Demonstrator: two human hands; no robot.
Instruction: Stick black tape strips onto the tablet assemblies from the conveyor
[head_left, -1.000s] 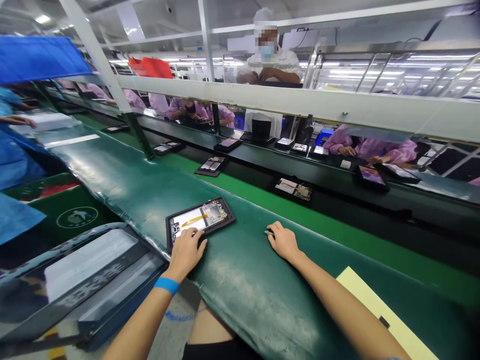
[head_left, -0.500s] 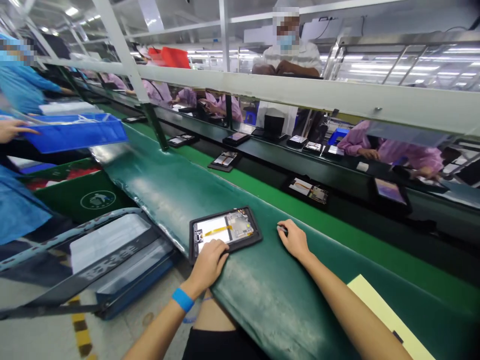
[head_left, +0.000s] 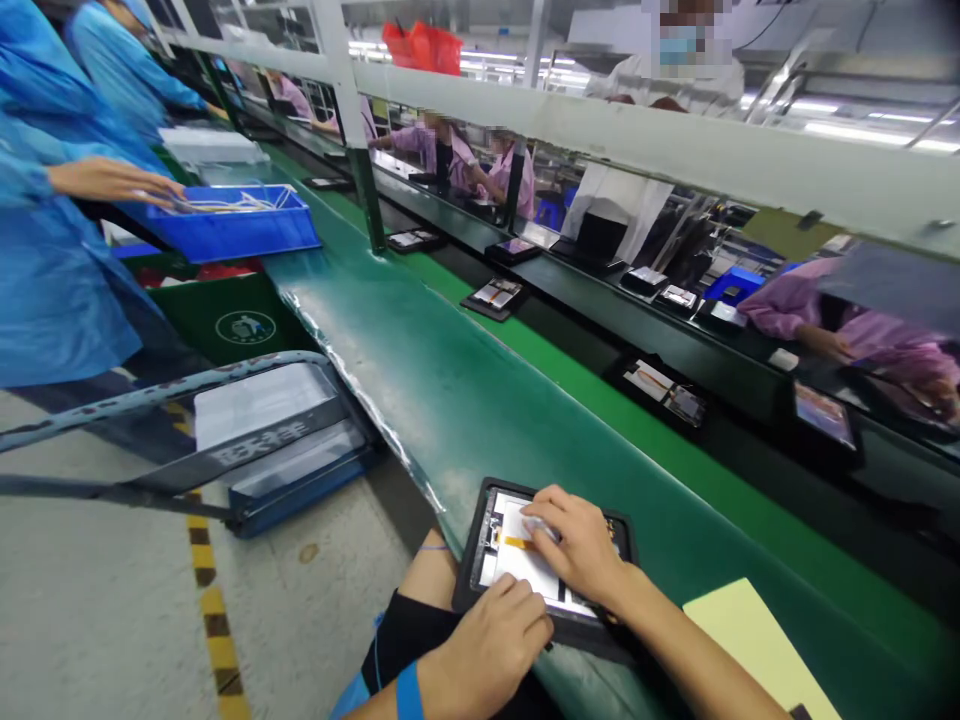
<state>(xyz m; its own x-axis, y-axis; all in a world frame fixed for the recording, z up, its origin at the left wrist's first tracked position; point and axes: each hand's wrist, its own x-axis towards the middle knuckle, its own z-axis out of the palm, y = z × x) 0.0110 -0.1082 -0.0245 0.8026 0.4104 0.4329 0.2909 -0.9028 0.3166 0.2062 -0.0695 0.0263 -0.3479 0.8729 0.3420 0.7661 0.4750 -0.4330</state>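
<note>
An opened tablet (head_left: 517, 567), with a white battery and an orange ribbon cable, lies in a black holder (head_left: 466, 578) at the near edge of the green bench. My left hand (head_left: 499, 635) has its fingers curled on the holder's near side; a blue band circles that wrist. Above the tablet, my right hand (head_left: 581, 540) has thumb and fingers closed around a small greyish piece, too indistinct to name, by the orange cable. My right hand hides much of the tablet's right half.
Beyond the green bench (head_left: 390, 340) runs a line carrying more opened tablets (head_left: 664, 388). A yellow sheet (head_left: 750, 640) lies at right. At left, a co-worker's hand (head_left: 112, 180) reaches over a blue bin (head_left: 240, 228) of white cables; a cart (head_left: 262, 400) stands below.
The tablet in its holder now sits closer to me. My right hand has moved from the bench to over the tablet, and my left hand stays at its near side. The view has shifted.
</note>
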